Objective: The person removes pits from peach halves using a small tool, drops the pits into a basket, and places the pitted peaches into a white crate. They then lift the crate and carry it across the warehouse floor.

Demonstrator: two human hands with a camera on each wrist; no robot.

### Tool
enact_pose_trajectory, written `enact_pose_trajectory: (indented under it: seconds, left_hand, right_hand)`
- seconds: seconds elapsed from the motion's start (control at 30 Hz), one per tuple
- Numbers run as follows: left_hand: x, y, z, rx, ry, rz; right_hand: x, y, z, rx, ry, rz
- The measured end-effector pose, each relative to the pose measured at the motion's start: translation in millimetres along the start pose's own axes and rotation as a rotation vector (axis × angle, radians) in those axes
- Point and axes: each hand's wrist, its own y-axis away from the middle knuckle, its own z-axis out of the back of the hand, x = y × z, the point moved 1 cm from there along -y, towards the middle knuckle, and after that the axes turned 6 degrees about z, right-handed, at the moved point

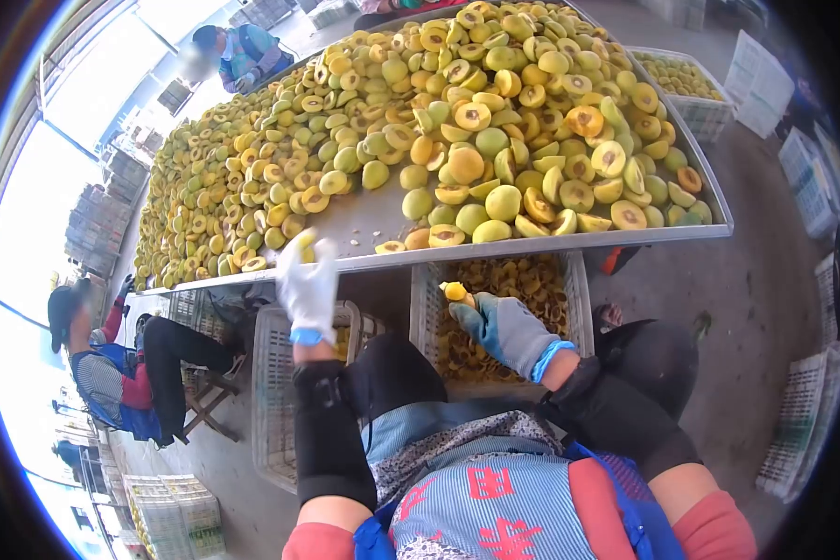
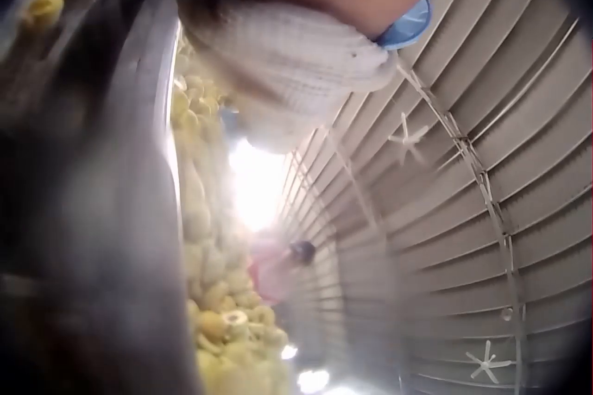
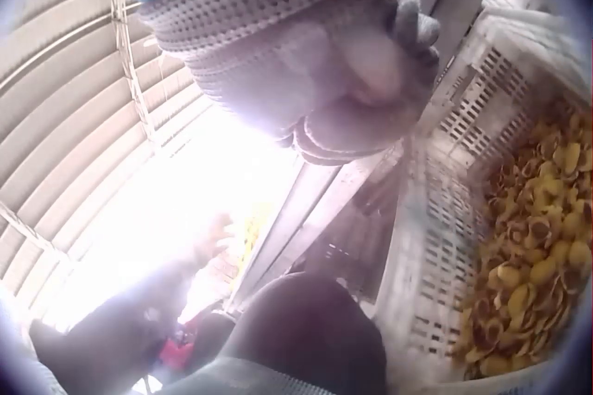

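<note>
In the head view, we locate the left hand point(image 1: 308, 289), in a white glove, at the near edge of the metal table point(image 1: 373, 210). Motion blurs its fingers; we cannot tell whether they stand wide or narrow, or whether they hold anything. The left wrist view hides the fingertips.

We find the right hand point(image 1: 511, 334), in a grey and blue glove, above a crate point(image 1: 583, 308) below the table edge. Its fingers are curled and pinch a small yellow piece point(image 1: 455, 291), which projects past the fingertips and is too small for us to identify. The right wrist view confirms the curled fingers.

On the table, we note a large heap of cut fruit point(image 1: 471, 117), yellow to green, several halves with brown centres. A bare strip of metal divides the near side of the heap, just beyond the left hand. The crate holds yellow and brown fruit pieces point(image 3: 537, 265). A second crate point(image 1: 273, 401) stands to its left. Farther left, we observe a seated person point(image 1: 112, 378) on a stool point(image 1: 210, 406), and another person point(image 1: 252, 56) beside the table's far side.
</note>
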Motion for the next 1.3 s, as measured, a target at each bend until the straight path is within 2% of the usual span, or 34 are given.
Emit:
enact_pose_trajectory:
  seconds: [0.03,0.07,0.13,0.17,0.2,0.27,0.3,0.4,0.43,0.47,0.53,0.6,0.63,0.7,0.83,0.93,0.97,1.0,1.03,1.07,1.1,1.13,1.17,1.2,1.23,1.27,1.3]
  left_hand:
    - [-12.6,-8.1,-28.9,0.065,0.127,-0.172]
    - [-41.5,-14.5,-49.9,0.197,0.144,-0.156]
    - [-66.5,-30.5,-101.9,0.393,0.130,-0.197]
    - [-60.1,-37.8,-138.1,0.555,0.139,-0.151]
    - [-56.1,-31.0,-159.9,0.506,-0.017,-0.176]
    - [-57.8,-49.5,-176.4,0.554,-0.237,-0.140]
    - [-57.3,-50.1,-170.5,0.506,-0.185,-0.195]
    - [-15.4,-56.9,-170.4,0.606,0.543,0.266]
    - [-35.3,-50.9,-140.9,0.643,0.843,0.449]
    - [-44.7,-43.4,-117.4,0.609,1.000,0.567]
    - [-56.1,-14.6,-83.1,0.751,1.414,0.421]
    - [-80.2,12.4,-63.7,0.752,1.376,0.394]
    - [-98.9,28.0,-49.7,0.494,0.649,-0.269]
    - [-111.9,49.3,-46.8,0.659,1.072,0.203]
    - [-144.0,71.3,-31.2,0.677,1.340,0.568]
    - [-154.0,80.1,-22.6,0.415,0.819,0.043]
    - [-152.3,82.0,-26.7,0.394,0.896,0.054]
    - [-141.1,82.2,-44.6,0.372,0.928,0.251]
    - [-151.5,87.0,-44.7,0.380,1.009,0.376]
    - [-163.4,92.1,-45.1,0.375,1.092,0.503]
    - [-136.6,91.8,-62.7,0.497,1.174,0.489]
    - [-114.7,91.8,-76.3,0.545,1.167,0.368]
    - [-95.2,85.7,-104.6,0.557,1.240,0.452]
    - [-116.4,92.1,-93.5,0.536,1.273,0.474]
    - [-119.1,95.1,-95.2,0.562,1.275,0.498]
    - [-148.2,93.0,-61.9,0.669,1.188,0.274]
    - [-159.5,90.4,-48.6,0.736,1.204,0.303]
  right_hand:
    - [-1.0,-2.4,0.7,0.001,0.014,-0.024]
    - [-1.6,-5.2,3.3,-0.002,0.030,-0.047]
    - [-7.6,-14.2,9.5,-0.026,0.089,-0.121]
    - [-13.7,-18.9,11.9,-0.045,0.131,-0.173]
    - [-18.3,-20.7,13.2,-0.062,0.170,-0.228]
    - [-13.5,-12.6,15.5,-0.122,0.098,-0.143]
    - [-10.2,-7.9,15.7,-0.149,0.063,-0.095]
    - [-5.1,-2.6,13.8,-0.226,0.092,0.013]
    - [1.1,-1.2,15.4,-0.227,0.051,0.035]
    - [10.2,-1.4,19.8,-0.226,0.008,0.060]
    - [20.0,-8.3,19.7,-0.227,-0.122,0.109]
    - [22.3,-14.3,12.1,-0.238,-0.297,0.137]
    - [25.7,-15.5,10.9,-0.252,-0.319,0.174]
    - [31.8,-16.4,10.7,-0.285,-0.356,0.242]
    - [29.8,-15.1,11.8,-0.208,-0.527,0.186]
    - [16.6,-14.5,-4.2,-0.198,-0.754,0.211]
    - [22.8,-8.7,3.6,-0.119,-0.637,0.161]
    - [17.1,-6.3,-3.9,-0.056,-0.912,0.186]
    - [9.8,-13.6,-16.2,0.113,-1.592,0.075]
    - [5.3,-18.3,-23.9,0.124,-1.532,0.098]
    - [0.4,-23.9,-34.9,0.109,-1.475,0.122]
    - [-9.5,-31.4,-42.1,0.069,-1.403,0.146]
    - [-20.2,-35.6,-41.5,0.009,-1.338,0.160]
    - [5.3,-15.0,-13.9,-0.190,-0.724,0.164]
    - [-8.2,-24.8,-15.5,-0.207,-0.671,0.161]
    - [-23.2,-42.3,-31.3,-0.206,-0.629,0.160]
    - [-35.7,-54.1,-39.2,-0.205,-0.587,0.156]
